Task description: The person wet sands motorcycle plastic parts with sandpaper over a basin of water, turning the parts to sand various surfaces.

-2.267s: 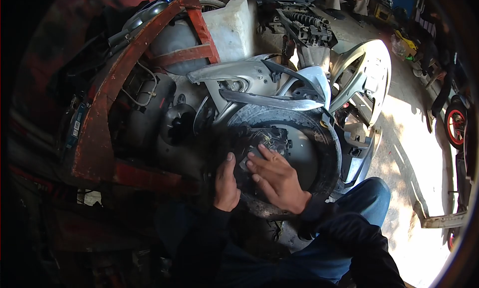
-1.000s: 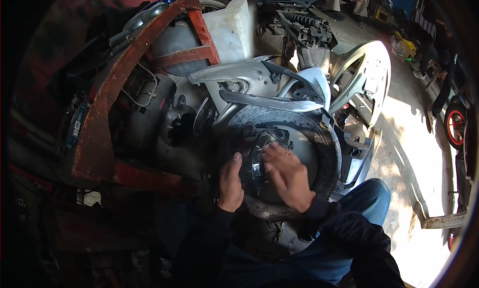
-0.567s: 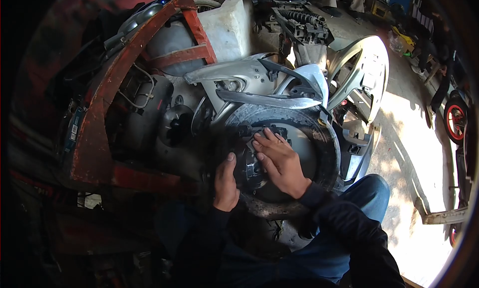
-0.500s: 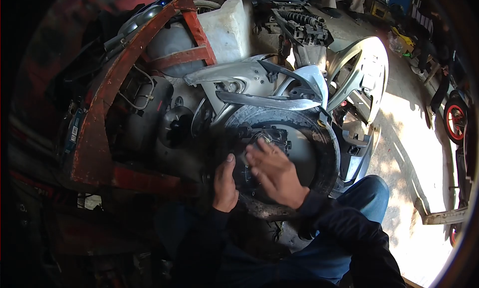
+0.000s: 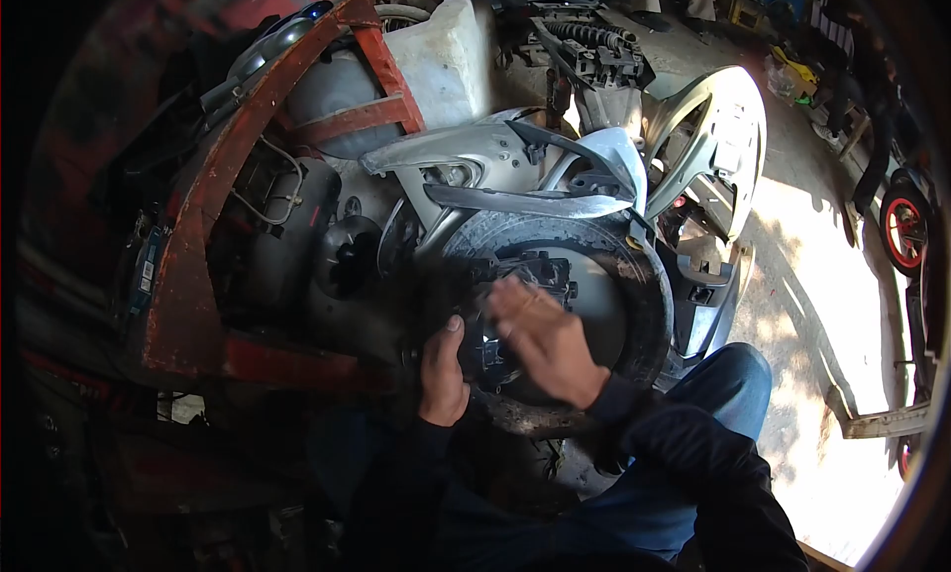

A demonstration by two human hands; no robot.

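Note:
My left hand [image 5: 445,374] is closed at the side of a dark part [image 5: 492,352], thumb up and the other fingers hidden. That part is so deep in shadow that its outline and kind cannot be made out. Over it is my right hand [image 5: 550,342], with fingers stretched toward the left and their tips smeared by motion. Whether anything lies under those fingertips is not visible. Just beyond, a black plastic piece [image 5: 555,275] with a clear section sits within the ring of a worn tyre [image 5: 649,305].
Scuffed grey fairing panels [image 5: 530,204] lie against the tyre's far side. A rusty red metal frame [image 5: 188,245] stands at left, with a dark cylinder [image 5: 297,210] inside it. A pale curved panel [image 5: 728,141] leans at right. Farther right is a red-rimmed wheel [image 5: 901,230].
My right hand has shifted slightly left and its fingers are more blurred. My left hand stays almost in place on the dark part. The whole view has shifted a little.

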